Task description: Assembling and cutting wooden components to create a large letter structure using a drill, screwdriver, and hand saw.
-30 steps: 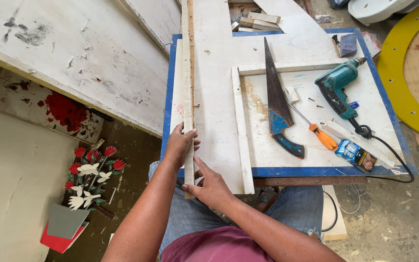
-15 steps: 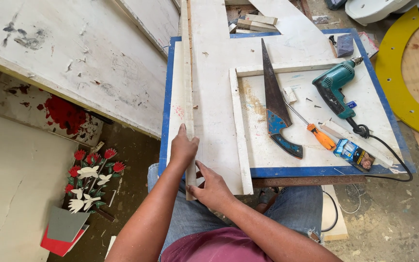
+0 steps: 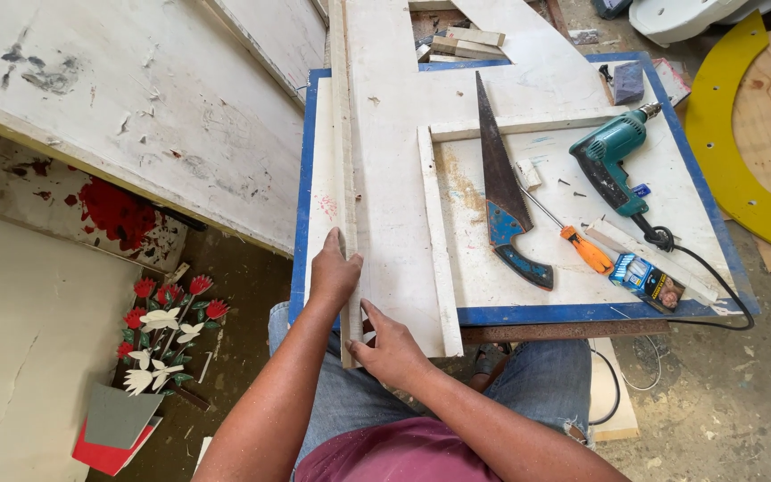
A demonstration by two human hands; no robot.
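Hands meet at the near end of a long narrow wooden strip point(image 3: 344, 170), which runs from the person's lap away along the left part of the blue-edged worktop point(image 3: 302, 178). The left hand point(image 3: 334, 272) lies flat over the strip with fingers together, pressing down on it and on the white board point(image 3: 390, 178) just beside it. The right hand point(image 3: 393, 348) sits nearer the body, fingers loosely curled around the strip's near end where it overhangs the worktop edge, thumb pointing up along the wood.

Right of the strip, past the white board, a thinner white batten point(image 3: 439, 241) lies parallel to it. Further right of the strip rests a handsaw point(image 3: 501, 192) with a blue handle, blade pointing away. Beyond the saw, well apart from the strip, are an orange-handled screwdriver point(image 3: 582, 245), a teal electric drill point(image 3: 613, 161) with its black cord point(image 3: 716, 286) trailing off the edge, and a small printed box point(image 3: 644, 278). Far left of the strip, on the floor, stands a painted flower cut-out point(image 3: 167, 326), red and white.
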